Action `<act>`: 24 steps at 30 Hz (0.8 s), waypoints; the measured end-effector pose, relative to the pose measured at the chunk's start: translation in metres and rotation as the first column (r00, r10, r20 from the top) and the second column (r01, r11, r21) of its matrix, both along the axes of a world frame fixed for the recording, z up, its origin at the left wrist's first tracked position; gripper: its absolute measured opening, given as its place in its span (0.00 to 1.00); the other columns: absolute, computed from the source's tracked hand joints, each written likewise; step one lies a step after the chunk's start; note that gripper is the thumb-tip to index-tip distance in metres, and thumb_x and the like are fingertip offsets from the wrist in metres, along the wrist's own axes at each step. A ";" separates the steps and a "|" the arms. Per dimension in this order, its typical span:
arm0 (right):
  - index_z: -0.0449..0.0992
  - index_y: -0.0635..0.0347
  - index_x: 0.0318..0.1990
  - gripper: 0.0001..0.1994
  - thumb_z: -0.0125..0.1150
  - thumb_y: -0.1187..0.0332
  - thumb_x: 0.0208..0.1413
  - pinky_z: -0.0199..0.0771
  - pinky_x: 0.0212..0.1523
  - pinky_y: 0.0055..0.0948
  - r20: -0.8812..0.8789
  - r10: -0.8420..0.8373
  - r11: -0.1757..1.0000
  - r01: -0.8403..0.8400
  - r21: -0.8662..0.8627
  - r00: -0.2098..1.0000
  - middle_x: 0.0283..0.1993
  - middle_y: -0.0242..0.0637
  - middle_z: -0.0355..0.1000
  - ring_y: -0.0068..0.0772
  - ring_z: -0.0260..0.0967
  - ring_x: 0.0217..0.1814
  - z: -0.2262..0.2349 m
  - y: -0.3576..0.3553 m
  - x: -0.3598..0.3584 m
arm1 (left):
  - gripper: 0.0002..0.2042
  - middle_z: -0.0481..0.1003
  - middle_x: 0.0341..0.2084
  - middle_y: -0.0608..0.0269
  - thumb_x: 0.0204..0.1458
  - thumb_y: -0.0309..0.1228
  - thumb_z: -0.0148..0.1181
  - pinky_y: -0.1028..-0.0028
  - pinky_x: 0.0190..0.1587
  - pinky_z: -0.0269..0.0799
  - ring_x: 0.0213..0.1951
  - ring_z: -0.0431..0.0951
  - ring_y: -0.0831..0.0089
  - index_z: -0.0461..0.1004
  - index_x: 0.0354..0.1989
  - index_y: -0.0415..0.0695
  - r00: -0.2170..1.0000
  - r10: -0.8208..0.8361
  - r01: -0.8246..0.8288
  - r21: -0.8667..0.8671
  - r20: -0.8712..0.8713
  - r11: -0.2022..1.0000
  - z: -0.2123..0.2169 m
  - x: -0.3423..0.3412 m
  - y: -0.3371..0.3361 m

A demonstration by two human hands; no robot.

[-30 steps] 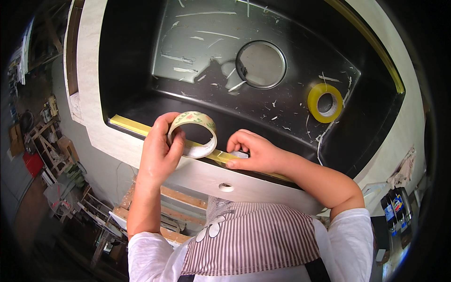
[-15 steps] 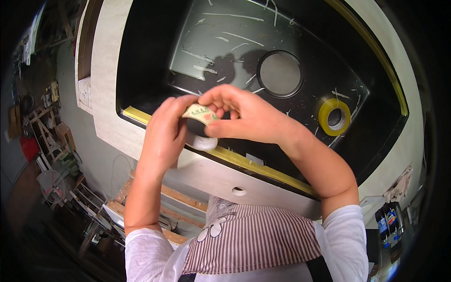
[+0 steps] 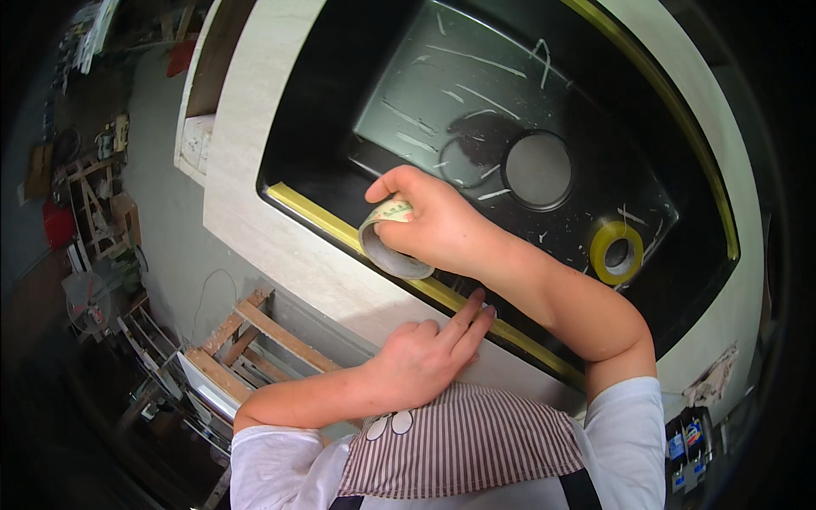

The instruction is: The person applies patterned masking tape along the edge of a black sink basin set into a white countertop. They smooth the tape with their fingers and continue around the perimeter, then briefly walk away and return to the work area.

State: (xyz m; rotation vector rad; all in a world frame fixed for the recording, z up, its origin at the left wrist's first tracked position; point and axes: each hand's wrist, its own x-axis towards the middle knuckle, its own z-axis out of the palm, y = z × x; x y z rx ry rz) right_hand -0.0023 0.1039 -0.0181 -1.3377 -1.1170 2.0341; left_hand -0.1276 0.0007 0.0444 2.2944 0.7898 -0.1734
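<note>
My right hand (image 3: 442, 217) grips a roll of tape (image 3: 408, 265), a wide pale ring with a printed cream inner face. It is tilted over the near rim of a black sink (image 3: 382, 157). My left hand (image 3: 425, 357) reaches over the pale countertop (image 3: 323, 285), its index and middle fingers stretched out to the sink's near edge. Whether those fingertips touch a small thing there is hidden. Yellow tape (image 3: 314, 215) runs along that near edge, passing under the roll.
A second roll, of yellow tape (image 3: 600, 262), lies in the sink right of the round drain hole (image 3: 539, 170). Thin white strips (image 3: 476, 61) are scattered over the basin. More yellow tape (image 3: 671, 81) lines the far edge. A wooden frame (image 3: 280, 336) stands below the countertop.
My left hand has let go of the tape roll and moved down and right to the sink's near edge. The right hand now holds the roll alone. The view has shifted.
</note>
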 end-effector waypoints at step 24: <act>0.60 0.76 0.63 0.31 0.63 0.72 0.54 0.72 0.38 0.21 -0.317 -0.271 0.910 0.350 0.224 0.909 0.38 0.35 0.74 0.22 0.71 0.36 0.013 0.107 0.021 | 0.31 0.69 0.63 0.58 0.40 0.25 0.62 0.71 0.27 0.70 0.23 0.69 0.67 0.70 0.60 0.43 0.956 0.233 -0.181 0.271 -0.176 0.946 0.001 -0.034 0.043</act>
